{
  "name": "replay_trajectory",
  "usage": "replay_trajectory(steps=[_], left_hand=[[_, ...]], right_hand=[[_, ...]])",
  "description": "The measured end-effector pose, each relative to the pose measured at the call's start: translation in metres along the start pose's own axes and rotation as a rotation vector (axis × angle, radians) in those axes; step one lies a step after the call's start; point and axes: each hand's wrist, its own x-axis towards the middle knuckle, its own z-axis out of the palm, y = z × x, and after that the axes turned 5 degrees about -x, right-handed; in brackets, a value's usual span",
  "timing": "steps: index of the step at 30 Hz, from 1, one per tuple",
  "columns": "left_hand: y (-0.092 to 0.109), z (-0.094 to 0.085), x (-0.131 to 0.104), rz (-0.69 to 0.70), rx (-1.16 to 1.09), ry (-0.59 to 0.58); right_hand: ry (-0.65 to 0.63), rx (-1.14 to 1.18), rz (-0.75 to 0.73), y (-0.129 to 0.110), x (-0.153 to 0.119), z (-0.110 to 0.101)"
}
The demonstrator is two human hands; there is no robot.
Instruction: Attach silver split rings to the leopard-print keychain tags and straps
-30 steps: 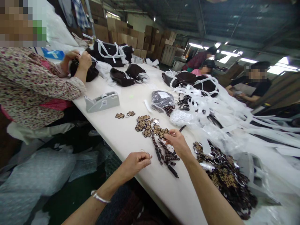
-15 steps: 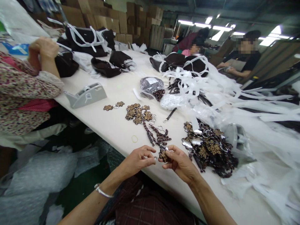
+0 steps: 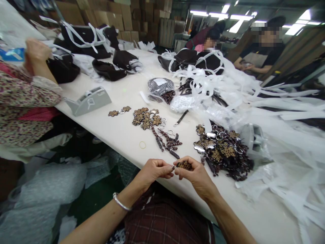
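Between the thumb and fingers of my right hand (image 3: 194, 174) is a leopard-print flower charm (image 3: 184, 165). My left hand (image 3: 158, 172) is closed in a pinch on a small metal ring (image 3: 173, 167) at the charm's left side; the fingers hide most of it. Both hands meet over the near table edge. Just beyond them lie dark beaded straps (image 3: 169, 140) with metal rings, and a cluster of flower charms (image 3: 146, 118). To the right of my right hand is a larger heap of charms with beaded straps (image 3: 223, 150).
A grey tape dispenser (image 3: 90, 100) stands at the left table edge; another dispenser (image 3: 254, 140) is right of the heap. White strips and plastic (image 3: 228, 91) cover the right side. Dark bags (image 3: 83, 40) lie at the back. A co-worker's sleeve (image 3: 38, 91) is at left.
My left hand has moved right, bringing its fingertips against the charm's side. The charm has turned in my right hand, with more of it covered by fingers. The view has shifted slightly.
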Motion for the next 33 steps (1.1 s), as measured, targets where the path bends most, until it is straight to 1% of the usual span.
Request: replay_trajectory(steps=[4,7,10,15,20,23,27,29,33], left_hand=[[-0.006,0.001,0.002,-0.023,-0.112,-0.041],[-0.004,-0.001,0.0,-0.061,-0.191,-0.08],[0.002,-0.004,-0.005,-0.09,-0.264,-0.14],[0.005,-0.006,-0.008,-0.088,-0.332,-0.126],[0.003,-0.01,-0.01,-0.092,-0.396,-0.173],[0.005,-0.011,-0.012,-0.114,-0.4,-0.18],[0.01,-0.008,-0.014,-0.089,-0.35,-0.123],[0.011,-0.006,-0.015,-0.063,-0.316,-0.097],[0.013,-0.002,-0.017,-0.002,-0.227,-0.085]], right_hand=[[0.044,-0.216,-0.039,-0.001,-0.002,0.002],[0.096,-0.302,-0.071,-0.002,-0.002,0.002],[0.088,-0.292,-0.07,-0.005,-0.001,0.002],[0.092,-0.317,-0.092,-0.005,-0.003,0.002],[0.062,-0.301,-0.098,-0.004,-0.004,0.003],[0.041,-0.273,-0.092,-0.006,-0.005,0.004],[0.016,-0.234,-0.15,-0.01,-0.006,0.006],[0.011,-0.278,-0.188,-0.012,-0.007,0.006],[-0.002,-0.406,-0.289,-0.02,-0.009,0.005]])
